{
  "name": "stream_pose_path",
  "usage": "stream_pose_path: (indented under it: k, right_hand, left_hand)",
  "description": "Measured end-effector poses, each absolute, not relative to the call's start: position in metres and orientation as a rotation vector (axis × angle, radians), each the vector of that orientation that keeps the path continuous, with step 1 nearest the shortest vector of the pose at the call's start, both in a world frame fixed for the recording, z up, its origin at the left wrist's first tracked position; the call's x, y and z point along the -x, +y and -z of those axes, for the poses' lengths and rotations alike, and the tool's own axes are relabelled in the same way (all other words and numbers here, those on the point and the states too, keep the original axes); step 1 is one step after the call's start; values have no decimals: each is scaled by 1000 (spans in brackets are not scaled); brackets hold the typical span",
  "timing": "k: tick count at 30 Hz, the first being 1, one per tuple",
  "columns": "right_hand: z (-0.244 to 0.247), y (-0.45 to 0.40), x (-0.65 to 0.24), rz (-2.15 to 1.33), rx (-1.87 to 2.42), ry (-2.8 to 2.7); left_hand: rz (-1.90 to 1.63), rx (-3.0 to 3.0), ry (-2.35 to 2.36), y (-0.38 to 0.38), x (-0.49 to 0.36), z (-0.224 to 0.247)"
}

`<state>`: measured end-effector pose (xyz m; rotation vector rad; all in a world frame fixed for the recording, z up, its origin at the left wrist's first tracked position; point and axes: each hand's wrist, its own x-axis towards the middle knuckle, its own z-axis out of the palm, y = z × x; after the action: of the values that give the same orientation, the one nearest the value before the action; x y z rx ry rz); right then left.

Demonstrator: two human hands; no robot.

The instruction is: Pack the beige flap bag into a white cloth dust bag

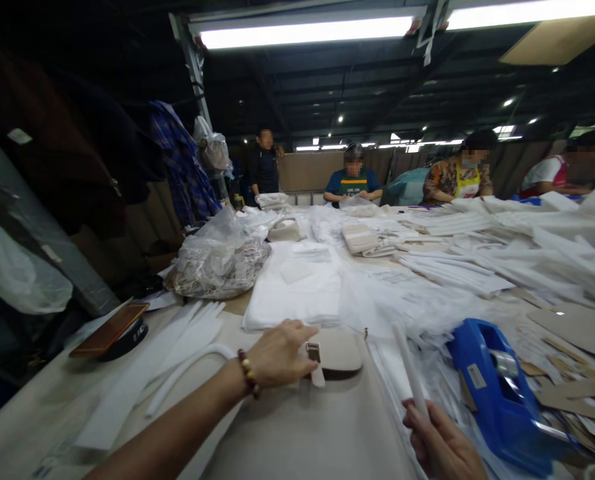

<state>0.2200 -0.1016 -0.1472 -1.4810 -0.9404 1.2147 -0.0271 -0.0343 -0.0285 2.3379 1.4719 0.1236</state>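
Evidently, the buckle (313,352) lies between the spread left fingers (301,331)

White strips (127,383) on pale table (42,413)

A beige flap (341,350) with a metal buckle (313,350) sits left of a slim, tilted white rod (409,365), possibly rolled foam.

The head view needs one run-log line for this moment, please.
left hand: at buckle by beige flap | right hand: holds white strip | blue tape dispenser: beside right hand
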Motion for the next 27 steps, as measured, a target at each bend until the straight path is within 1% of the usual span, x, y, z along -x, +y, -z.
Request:
stream_pose_path:
  k: [4, 8, 12, 15, 18, 20, 23, 25, 27]
  right_hand:
    - [131, -94, -209, -975, 1542, -1195]
    - [118, -85, -199, -850, 1522, -1486]
    - [104, -81, -192, -768, 1450, -1637]
    - [98, -79, -192, -725, 1437, -1646]
    - [100, -71, -200, -702, 1464, -1651]
    - [105, -62, -206, -743, 1539, -1632]
    - [112, -45, -210, -892, 1666, -1511]
    - [116, -37, -205, -1116, 1663, -1394]
    - [119, -32, -198, -1420, 1548, -1246]
  left_hand:
    - [-131, -2199, 1521, -49, 75, 39]
    - [-213, -2275, 1602, -47, 77, 61]
    - [-282, -2301, 1714, -10, 59, 61]
    - [-445, -2106, 1958, 26, 48, 51]
    - [-632, -1895, 2147, 46, 47, 47]
    - [-651, -1823, 2126, 45, 51, 52]
    - [-570, -1674, 1997, 29, 64, 68]
    - [-522, -1499, 1849, 15, 71, 81]
    - [-527, -1299, 1646, 3, 74, 95]
